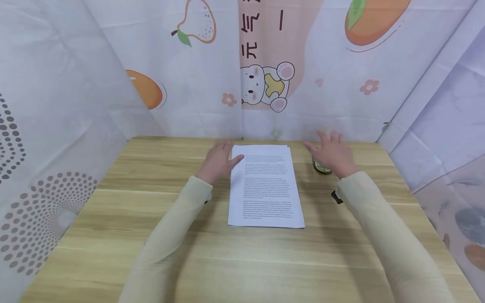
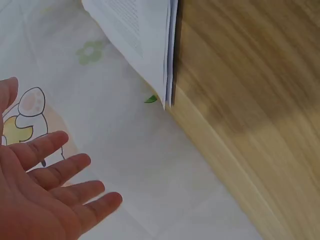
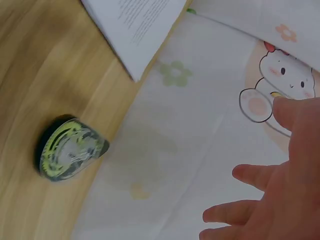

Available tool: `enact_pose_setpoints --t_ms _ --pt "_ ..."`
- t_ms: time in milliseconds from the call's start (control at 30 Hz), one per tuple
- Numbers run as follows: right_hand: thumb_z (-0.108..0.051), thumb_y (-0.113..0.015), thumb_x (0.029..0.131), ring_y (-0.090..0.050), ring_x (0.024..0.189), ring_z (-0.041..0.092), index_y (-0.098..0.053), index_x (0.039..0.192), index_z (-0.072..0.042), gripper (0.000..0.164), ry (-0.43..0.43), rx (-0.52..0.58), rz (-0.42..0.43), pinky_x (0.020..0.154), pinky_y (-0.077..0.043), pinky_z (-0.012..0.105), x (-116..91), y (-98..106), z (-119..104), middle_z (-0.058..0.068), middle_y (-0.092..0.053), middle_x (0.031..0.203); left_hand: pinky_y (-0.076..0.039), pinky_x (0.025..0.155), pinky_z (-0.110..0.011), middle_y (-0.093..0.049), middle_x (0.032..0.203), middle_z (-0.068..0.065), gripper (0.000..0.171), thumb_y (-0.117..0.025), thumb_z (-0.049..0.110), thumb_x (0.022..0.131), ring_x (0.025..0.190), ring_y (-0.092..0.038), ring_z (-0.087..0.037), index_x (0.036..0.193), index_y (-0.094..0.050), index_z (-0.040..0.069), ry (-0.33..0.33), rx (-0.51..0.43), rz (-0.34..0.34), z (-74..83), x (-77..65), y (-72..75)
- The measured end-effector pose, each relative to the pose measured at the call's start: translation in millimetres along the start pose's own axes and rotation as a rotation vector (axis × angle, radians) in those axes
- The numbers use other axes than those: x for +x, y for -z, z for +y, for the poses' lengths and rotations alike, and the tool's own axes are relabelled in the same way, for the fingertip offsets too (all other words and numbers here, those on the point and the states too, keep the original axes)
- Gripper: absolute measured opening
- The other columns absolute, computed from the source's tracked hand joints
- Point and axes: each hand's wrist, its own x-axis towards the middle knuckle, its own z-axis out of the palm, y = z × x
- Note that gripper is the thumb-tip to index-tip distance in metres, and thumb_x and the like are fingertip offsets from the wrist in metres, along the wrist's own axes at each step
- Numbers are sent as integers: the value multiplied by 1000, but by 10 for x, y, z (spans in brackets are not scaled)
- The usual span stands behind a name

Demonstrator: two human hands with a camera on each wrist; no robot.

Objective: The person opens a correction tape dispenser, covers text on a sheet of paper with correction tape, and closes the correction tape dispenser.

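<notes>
A stack of printed paper sheets (image 1: 265, 189) lies on the wooden table, its edges slightly uneven. My left hand (image 1: 217, 162) hovers at the stack's far left corner, thumb spread over the page in the head view; the left wrist view shows its fingers (image 2: 65, 172) apart and holding nothing. On the right, my right hand (image 1: 335, 156) is raised with fingers spread and overlaps a small rounded correction tape (image 1: 322, 167) in the head view. The right wrist view shows this correction tape (image 3: 71, 150), green and black under a clear case, lying apart from the hand's fingers (image 3: 232, 212).
The wooden table (image 1: 132, 210) ends at the back against a white printed curtain (image 1: 197, 84) with fruit and cartoon drawings. More curtain hangs along the left side (image 1: 57, 105) and the right side (image 1: 454, 147).
</notes>
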Motion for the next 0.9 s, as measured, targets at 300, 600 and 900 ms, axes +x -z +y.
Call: enact_pose_setpoints --t_ms 300,600,900 --pt "-77 -20 83 -11 136 50 -14 149 -6 97 -31 52 -32 97 -22 72 9 -119 282 34 -16 148 -33 109 -42 -50 134 -19 57 -55 40 92 128 -43 -32 132 -49 0 -76 -11 -65 0 -99 -122" --pt "-71 -21 88 -25 127 56 -14 147 1 94 -56 64 -120 96 -25 71 11 -190 466 37 -23 144 -39 103 -40 -56 127 -16 50 -59 37 90 119 -51 -30 126 -55 2 -131 29 -130 -21 -176 -197" --pt "-65 -22 92 -31 122 57 -15 144 8 91 -78 95 -167 95 -31 68 13 -311 523 40 -26 139 -38 104 -39 -59 122 -13 44 -60 32 89 117 -51 -28 121 -59 3 -184 29 -199 -43 -226 -295"
